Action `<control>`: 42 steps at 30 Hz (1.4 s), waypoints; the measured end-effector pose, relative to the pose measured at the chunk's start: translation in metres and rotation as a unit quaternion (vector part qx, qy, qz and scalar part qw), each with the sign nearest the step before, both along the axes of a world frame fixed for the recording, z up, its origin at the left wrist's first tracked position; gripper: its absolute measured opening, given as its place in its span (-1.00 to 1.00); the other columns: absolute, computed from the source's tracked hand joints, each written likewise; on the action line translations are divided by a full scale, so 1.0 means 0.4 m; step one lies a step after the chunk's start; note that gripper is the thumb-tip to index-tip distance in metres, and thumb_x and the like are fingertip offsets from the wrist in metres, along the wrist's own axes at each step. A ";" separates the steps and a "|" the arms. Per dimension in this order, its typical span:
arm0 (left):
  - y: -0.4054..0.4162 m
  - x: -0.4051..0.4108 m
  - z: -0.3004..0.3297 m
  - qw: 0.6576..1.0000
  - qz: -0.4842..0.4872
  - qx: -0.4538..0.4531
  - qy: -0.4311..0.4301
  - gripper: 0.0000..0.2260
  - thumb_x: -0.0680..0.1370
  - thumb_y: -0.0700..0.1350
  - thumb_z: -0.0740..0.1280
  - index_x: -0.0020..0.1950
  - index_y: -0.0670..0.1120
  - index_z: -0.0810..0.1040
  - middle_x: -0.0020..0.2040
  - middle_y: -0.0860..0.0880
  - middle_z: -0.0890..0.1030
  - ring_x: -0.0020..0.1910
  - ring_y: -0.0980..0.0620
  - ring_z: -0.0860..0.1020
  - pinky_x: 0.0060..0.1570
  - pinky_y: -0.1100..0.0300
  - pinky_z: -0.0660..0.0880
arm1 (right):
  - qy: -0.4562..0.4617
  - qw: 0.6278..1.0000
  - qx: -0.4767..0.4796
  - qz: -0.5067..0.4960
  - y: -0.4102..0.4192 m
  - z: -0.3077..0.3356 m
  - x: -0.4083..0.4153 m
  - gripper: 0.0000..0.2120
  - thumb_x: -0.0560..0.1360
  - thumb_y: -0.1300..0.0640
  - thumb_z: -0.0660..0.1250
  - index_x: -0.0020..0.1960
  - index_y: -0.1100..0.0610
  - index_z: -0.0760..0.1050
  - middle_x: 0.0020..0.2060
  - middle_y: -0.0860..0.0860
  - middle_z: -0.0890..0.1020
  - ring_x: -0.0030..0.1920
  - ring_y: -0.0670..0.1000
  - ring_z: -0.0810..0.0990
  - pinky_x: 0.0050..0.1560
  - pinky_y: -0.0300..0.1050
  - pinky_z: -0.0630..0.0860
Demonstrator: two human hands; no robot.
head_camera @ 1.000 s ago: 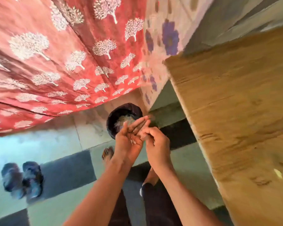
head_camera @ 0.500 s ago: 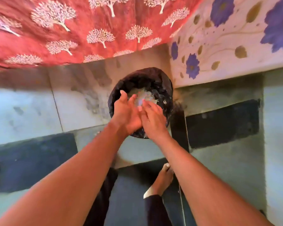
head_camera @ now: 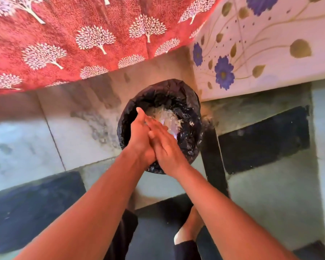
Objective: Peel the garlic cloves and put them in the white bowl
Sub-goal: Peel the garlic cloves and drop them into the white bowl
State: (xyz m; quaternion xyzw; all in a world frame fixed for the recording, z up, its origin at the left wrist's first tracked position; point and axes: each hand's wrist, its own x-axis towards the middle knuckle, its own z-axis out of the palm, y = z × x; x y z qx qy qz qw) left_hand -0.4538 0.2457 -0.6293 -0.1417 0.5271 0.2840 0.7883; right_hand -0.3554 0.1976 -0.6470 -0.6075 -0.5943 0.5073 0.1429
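Below me on the tiled floor (head_camera: 45, 139), I now rub my left hand (head_camera: 139, 139) and right hand (head_camera: 165, 147) flat together, holding nothing, above the bin (head_camera: 188, 102) at 12 o'clock, a second ago farther off, so I judge the peeling finished.

Above the black-lined bin (head_camera: 186, 102), both forearms are bare to the left hand (head_camera: 139, 136) and right hand (head_camera: 165, 147), while dark trouser legs (head_camera: 120, 239) end above a bare foot (head_camera: 190, 228).

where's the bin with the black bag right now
In the head view the bin stands on the floor at centre frame, under both hands, below the red curtain and beside the flowered wall.
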 end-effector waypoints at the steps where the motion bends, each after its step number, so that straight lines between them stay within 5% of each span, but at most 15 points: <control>1: -0.002 0.001 0.010 1.000 0.003 0.001 -0.024 -0.21 0.60 0.46 0.05 0.33 -0.24 0.50 0.22 -0.19 0.60 0.34 -0.20 0.54 0.45 -0.17 0.40 | -0.032 0.999 -0.024 -0.006 0.004 -0.013 0.015 -0.42 0.68 -0.20 -0.06 0.61 0.01 0.27 0.57 0.04 0.34 0.60 0.02 0.20 0.60 0.05 0.14; 4: -0.010 -0.002 0.023 0.999 -0.017 0.031 0.000 -0.30 0.64 0.40 0.04 0.43 -0.13 0.51 0.31 -0.10 0.63 0.28 -0.11 0.60 0.26 -0.05 0.51 | -0.167 0.979 -0.050 -0.109 0.028 -0.020 0.055 -0.28 0.60 -0.32 -0.13 0.54 0.08 0.38 0.52 0.10 0.40 0.54 0.14 0.30 0.52 0.10 0.27; 8: 0.003 -0.003 0.042 0.998 -0.033 0.022 0.043 -0.25 0.62 0.44 0.05 0.38 -0.20 0.51 0.25 -0.18 0.65 0.30 -0.20 0.59 0.38 -0.13 0.46 | 0.041 0.998 0.032 -0.023 -0.001 0.043 -0.006 -0.51 0.72 -0.10 0.01 0.60 0.03 0.26 0.58 0.05 0.30 0.62 -0.06 0.14 0.61 -0.01 0.12; 10: 0.002 -0.011 0.057 0.998 -0.048 0.025 0.028 -0.19 0.60 0.45 0.04 0.43 -0.24 0.47 0.20 -0.20 0.67 0.28 -0.19 0.60 0.37 -0.13 0.46 | -0.014 1.000 -0.004 -0.021 -0.008 0.014 0.017 -0.50 0.72 -0.14 -0.02 0.62 -0.03 0.24 0.58 0.03 0.31 0.61 -0.09 0.13 0.61 0.05 0.12; 13: -0.017 -0.022 0.118 0.986 -0.128 0.092 0.058 -0.41 0.67 0.32 0.08 0.42 -0.09 0.55 0.20 -0.06 0.69 0.17 -0.05 0.66 0.19 0.03 0.53 | -0.119 0.985 -0.036 -0.117 0.013 0.023 0.066 -0.46 0.69 -0.26 -0.02 0.38 0.04 0.52 0.28 0.09 0.61 0.34 0.10 0.52 0.33 0.14 0.45; 15: -0.019 -0.032 0.175 0.961 -0.193 0.143 0.138 -0.64 0.72 0.11 0.18 0.34 -0.06 0.61 0.21 -0.03 0.71 0.17 -0.05 0.68 0.16 0.06 0.55 | -0.104 0.980 0.021 -0.171 0.017 0.082 0.071 -0.61 0.72 -0.06 0.13 0.15 0.16 0.64 0.04 0.08 0.68 0.11 0.06 0.60 0.17 0.08 0.50; 17: -0.024 -0.039 0.260 0.940 -0.221 0.167 0.201 -0.75 0.71 -0.08 0.22 0.29 -0.08 0.62 0.16 -0.05 0.73 0.19 -0.10 0.68 0.15 0.04 0.56 | -0.087 0.972 0.046 -0.215 0.006 0.192 0.071 -0.68 0.72 0.00 0.18 0.09 0.14 0.66 -0.06 0.03 0.70 -0.01 0.01 0.64 0.05 0.04 0.54; 21: -0.040 -0.047 0.514 0.910 -0.254 0.238 0.224 -0.78 0.71 -0.10 0.24 0.24 -0.11 0.64 0.09 -0.07 0.74 0.08 -0.06 0.69 0.15 0.03 0.57 | -0.034 0.956 0.049 -0.288 -0.043 0.446 0.065 -0.62 0.70 -0.11 0.16 -0.02 0.08 0.63 -0.18 -0.05 0.69 -0.13 -0.02 0.70 -0.08 0.08 0.60; 32: -0.207 0.090 1.272 0.832 -0.340 0.387 0.205 -0.81 0.71 -0.17 0.27 0.22 -0.21 0.63 0.07 -0.18 0.73 0.10 -0.22 0.67 0.06 0.03 0.58 | 0.015 0.883 0.169 -0.438 -0.267 1.292 0.155 -0.88 0.63 0.15 0.36 0.11 0.14 0.65 -0.06 -0.04 0.71 -0.06 0.00 0.71 -0.03 -0.06 0.64; 39: -0.397 0.283 1.502 0.798 -0.347 0.466 0.161 -0.82 0.70 -0.26 0.26 0.17 -0.28 0.63 0.04 -0.22 0.73 -0.02 -0.15 0.68 0.07 0.09 0.60 | 0.000 0.799 0.239 -0.551 -0.507 1.553 0.321 -0.90 0.60 0.26 0.38 0.08 0.21 0.65 -0.05 0.04 0.72 -0.05 0.01 0.72 -0.04 -0.17 0.61; 42: -0.494 0.395 1.551 0.753 -0.368 0.528 0.134 -0.82 0.66 -0.35 0.27 0.13 -0.24 0.66 0.00 -0.19 0.74 0.03 -0.16 0.68 0.14 0.06 0.60 | -0.033 0.773 0.256 -0.580 -0.626 1.586 0.414 -0.89 0.59 0.29 0.40 0.09 0.21 0.66 -0.04 0.05 0.72 -0.04 0.00 0.71 -0.06 -0.18 0.62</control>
